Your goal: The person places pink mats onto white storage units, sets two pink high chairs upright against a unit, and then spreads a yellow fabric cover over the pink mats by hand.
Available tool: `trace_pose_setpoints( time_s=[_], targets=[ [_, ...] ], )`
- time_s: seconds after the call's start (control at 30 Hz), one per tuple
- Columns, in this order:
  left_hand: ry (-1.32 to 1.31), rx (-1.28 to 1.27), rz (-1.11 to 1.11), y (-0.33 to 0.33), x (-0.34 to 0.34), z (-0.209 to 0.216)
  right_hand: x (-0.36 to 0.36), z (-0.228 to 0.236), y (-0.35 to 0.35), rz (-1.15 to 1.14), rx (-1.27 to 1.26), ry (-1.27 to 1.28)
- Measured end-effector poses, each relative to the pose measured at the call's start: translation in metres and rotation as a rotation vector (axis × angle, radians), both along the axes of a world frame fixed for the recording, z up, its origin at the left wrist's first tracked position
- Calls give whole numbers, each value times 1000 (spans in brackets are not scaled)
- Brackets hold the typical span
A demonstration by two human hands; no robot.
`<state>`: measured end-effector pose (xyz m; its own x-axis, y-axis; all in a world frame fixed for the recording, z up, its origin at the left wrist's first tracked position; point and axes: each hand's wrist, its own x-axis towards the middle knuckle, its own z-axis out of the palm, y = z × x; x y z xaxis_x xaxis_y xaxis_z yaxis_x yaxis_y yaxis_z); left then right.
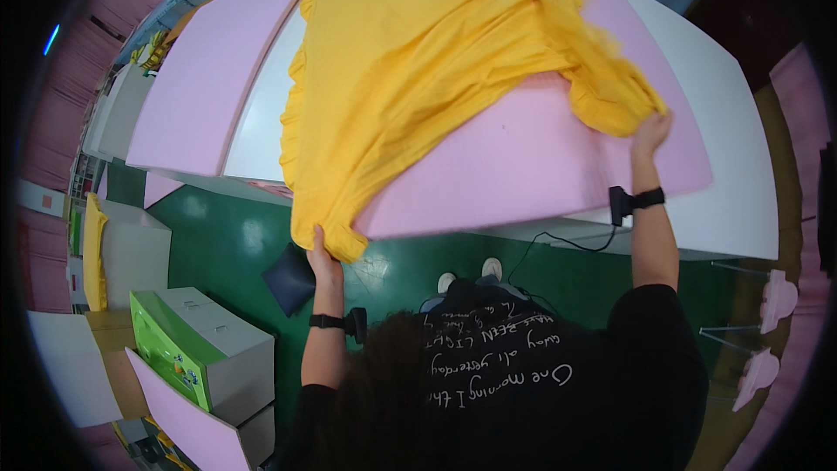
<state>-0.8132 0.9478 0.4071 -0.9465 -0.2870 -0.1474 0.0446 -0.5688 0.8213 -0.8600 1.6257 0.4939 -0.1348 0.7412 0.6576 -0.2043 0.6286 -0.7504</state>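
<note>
A large yellow cloth [418, 70] with a ruffled edge lies creased across a pink padded sheet [532, 157] on a white table [728, 148]. At the near left, my left hand [324, 263] is closed on a corner of the cloth, which hangs past the table's front edge. My right hand [650, 131] grips another part at the right, above the pink sheet. That part is bunched and slightly blurred. Between my hands the cloth's near edge curves away, leaving part of the pink sheet bare. The fingertips of both hands are partly hidden in the fabric.
A second pink panel [209, 61] lies on the table's left part. A dark cushion [289, 279] is on the green floor [218, 235]. White cabinets [248, 375] stand at the lower left, pink stools [779, 301] at the right. A black cable [571, 246] hangs from my right wrist strap.
</note>
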Motion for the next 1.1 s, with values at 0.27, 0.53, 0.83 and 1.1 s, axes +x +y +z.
trace_pose_setpoints(
  time_s=[0.27,0.53,0.83,1.1],
  targets=[
    [-23,109,-59,129,69,106,397,199,251,-153,-449,132],
    [-164,-248,248,-32,52,124,422,72,315,61,-861,-209],
    [-173,175,333,211,134,56,446,-33,363,521,-1301,-202],
    [-30,360,85,355,259,63,472,-26,416,614,-1256,-95]
  ],
)
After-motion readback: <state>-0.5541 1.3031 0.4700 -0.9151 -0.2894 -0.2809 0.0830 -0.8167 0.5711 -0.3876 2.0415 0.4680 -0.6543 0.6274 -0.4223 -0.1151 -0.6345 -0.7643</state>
